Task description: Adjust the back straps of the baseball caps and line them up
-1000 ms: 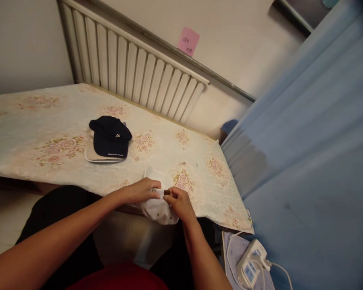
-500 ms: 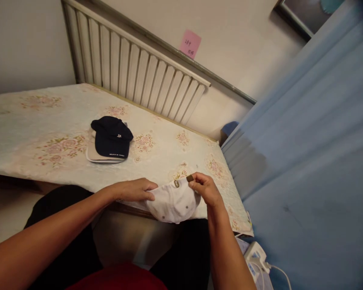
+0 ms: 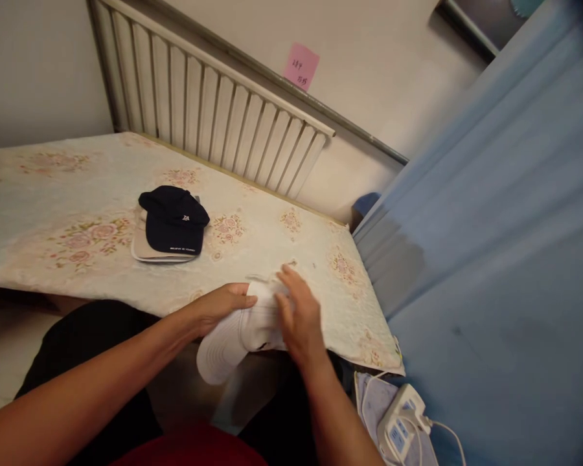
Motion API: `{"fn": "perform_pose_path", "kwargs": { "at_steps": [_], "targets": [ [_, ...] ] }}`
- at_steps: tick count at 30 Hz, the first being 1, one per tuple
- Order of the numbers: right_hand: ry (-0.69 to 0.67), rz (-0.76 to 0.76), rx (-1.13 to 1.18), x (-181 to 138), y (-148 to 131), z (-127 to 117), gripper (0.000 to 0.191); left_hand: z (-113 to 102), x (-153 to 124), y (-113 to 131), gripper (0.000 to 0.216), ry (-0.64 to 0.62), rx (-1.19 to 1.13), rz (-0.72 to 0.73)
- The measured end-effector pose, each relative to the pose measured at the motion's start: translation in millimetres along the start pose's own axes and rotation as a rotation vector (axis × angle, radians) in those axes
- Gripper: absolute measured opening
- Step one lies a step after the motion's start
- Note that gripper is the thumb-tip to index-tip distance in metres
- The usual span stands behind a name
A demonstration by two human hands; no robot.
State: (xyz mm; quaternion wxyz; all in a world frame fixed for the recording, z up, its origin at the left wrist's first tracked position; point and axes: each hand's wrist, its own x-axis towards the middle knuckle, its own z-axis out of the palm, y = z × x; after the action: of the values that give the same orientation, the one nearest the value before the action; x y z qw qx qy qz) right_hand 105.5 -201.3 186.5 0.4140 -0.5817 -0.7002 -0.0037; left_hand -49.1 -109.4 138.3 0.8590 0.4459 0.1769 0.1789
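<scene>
A white baseball cap is held over the near edge of the bed, its stitched brim pointing down and left. My left hand grips the cap's edge, with the thumb on top. On the cap's right side is my right hand, its fingers spread and slightly blurred; part of the crown is hidden behind it. Farther off to the left, a dark navy cap with small white lettering lies on top of a beige cap, mostly covered.
The bed has a flowered cover. Behind it stand a white slatted radiator and a wall with a pink note. A blue curtain hangs at the right. A white power strip with cables sits low at the right.
The white cap has been turned so its brim now shows at the lower left. My right hand has left the strap at the back and moved left, its fingers opening.
</scene>
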Motion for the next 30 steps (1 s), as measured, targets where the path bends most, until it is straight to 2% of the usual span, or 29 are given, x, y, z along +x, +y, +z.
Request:
{"fn": "perform_pose_path", "kwargs": {
  "at_steps": [3,6,9,11,13,15,16,20,22,24,27,30],
  "targets": [
    [-0.179,-0.204,-0.09,-14.8,-19.0,23.8,0.045,5.4,1.4,0.9,0.023,0.083,-0.048,0.02],
    [-0.209,-0.238,-0.164,-21.3,-3.7,38.8,0.051,6.5,-2.6,4.9,0.023,0.108,-0.113,0.013],
    [-0.121,-0.12,-0.187,-25.0,34.4,41.8,0.052,1.0,-6.8,9.3,0.033,0.139,-0.215,0.004],
    [-0.056,0.031,-0.186,-30.3,56.9,39.7,0.045,-5.0,-6.9,11.3,0.031,0.188,-0.283,0.021],
    [0.053,0.195,-0.151,-39.7,67.5,36.7,0.041,-10.6,-4.9,12.4,0.025,0.26,-0.329,0.032],
    [0.157,0.279,-0.079,-53.3,63.2,34.5,0.04,-13.9,-1.6,12.7,0.02,0.33,-0.376,0.033],
    [0.19,0.273,-0.033,-61.1,56.0,34.2,0.04,-14.3,0.2,12.9,0.018,0.354,-0.41,0.026],
    [0.2,0.052,0.12,-90.3,13.1,42.4,0.054,-7.5,6.3,16.9,0.025,0.376,-0.586,-0.095],
    [0.196,-0.077,0.085,-98.2,-2.5,52.0,0.062,-0.8,8.0,21.0,0.034,0.369,-0.642,-0.147],
    [0.221,-0.117,-0.013,-99.2,-7.5,61.8,0.056,6.2,8.2,24.7,0.04,0.361,-0.67,-0.152],
    [0.298,-0.117,-0.081,-90.2,-0.7,68.7,0.048,13.9,4.9,25.7,0.043,0.318,-0.679,-0.06],
    [0.393,-0.136,-0.057,-76.8,4.9,65.0,0.05,17.0,0.6,19.3,0.045,0.207,-0.694,0.181]
  ]
}}
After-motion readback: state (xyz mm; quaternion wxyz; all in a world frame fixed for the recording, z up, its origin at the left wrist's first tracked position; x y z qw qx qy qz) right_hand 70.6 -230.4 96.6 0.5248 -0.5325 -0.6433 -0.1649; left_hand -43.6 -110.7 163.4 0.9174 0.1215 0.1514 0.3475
